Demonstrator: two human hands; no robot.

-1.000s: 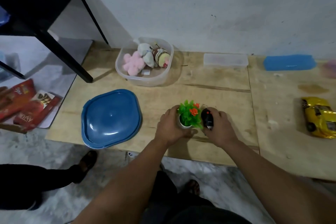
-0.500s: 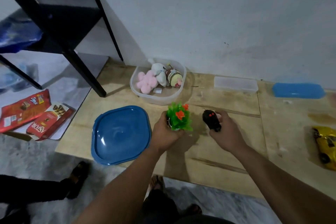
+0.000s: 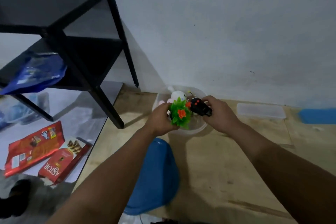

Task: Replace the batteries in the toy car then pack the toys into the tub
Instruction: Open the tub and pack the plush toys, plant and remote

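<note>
My left hand (image 3: 160, 120) grips a small toy plant (image 3: 180, 113) with green leaves and orange flowers, held over the front rim of the clear plastic tub (image 3: 196, 128). My right hand (image 3: 218, 112) holds a black remote control (image 3: 200, 108) with red buttons above the tub's middle. Inside the tub, a white plush toy (image 3: 175, 94) and a pink one (image 3: 161, 102) show behind the plant; the rest is hidden by my hands. The yellow toy car is out of view.
The tub's blue lid (image 3: 156, 174) lies on the wooden board under my left forearm. A clear flat box (image 3: 260, 111) and a blue lid (image 3: 318, 115) sit by the wall. A black shelf (image 3: 72, 42) and red snack packs (image 3: 34, 147) are at left.
Both hands rose off the board and moved forward to the tub, carrying the plant and the remote. The view swung left, so the yellow car left the frame.
</note>
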